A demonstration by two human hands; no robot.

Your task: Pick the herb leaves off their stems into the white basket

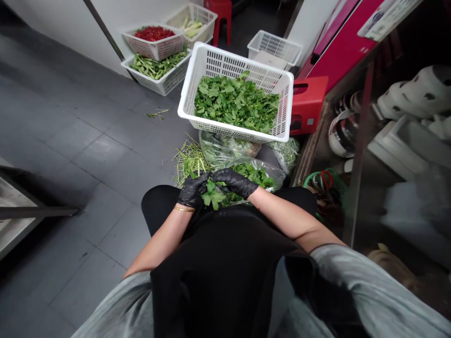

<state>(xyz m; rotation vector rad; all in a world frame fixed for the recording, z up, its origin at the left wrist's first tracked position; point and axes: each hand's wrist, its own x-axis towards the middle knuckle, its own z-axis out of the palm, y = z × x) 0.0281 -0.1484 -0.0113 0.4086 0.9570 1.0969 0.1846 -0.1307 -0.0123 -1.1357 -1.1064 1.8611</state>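
Observation:
Both my hands wear black gloves and meet over my lap. My left hand (pixel 192 189) and my right hand (pixel 234 181) are closed on a sprig of green leaves (pixel 212 197) held between them. Just beyond them lies a clear plastic bag of greens (pixel 259 172) on the floor. Further out stands a large white basket (pixel 201 64) filled with picked green leaves (pixel 235 103). A pile of bare green stems (pixel 190 160) lies on the floor to the left of the bag.
Back left, white baskets hold red chillies (pixel 154 34), green beans (pixel 155 67) and pale vegetables (pixel 192 27). An empty white basket (pixel 275 46) and a red stool (pixel 307 104) stand behind the big basket. A metal shelf (pixel 355 141) runs along the right.

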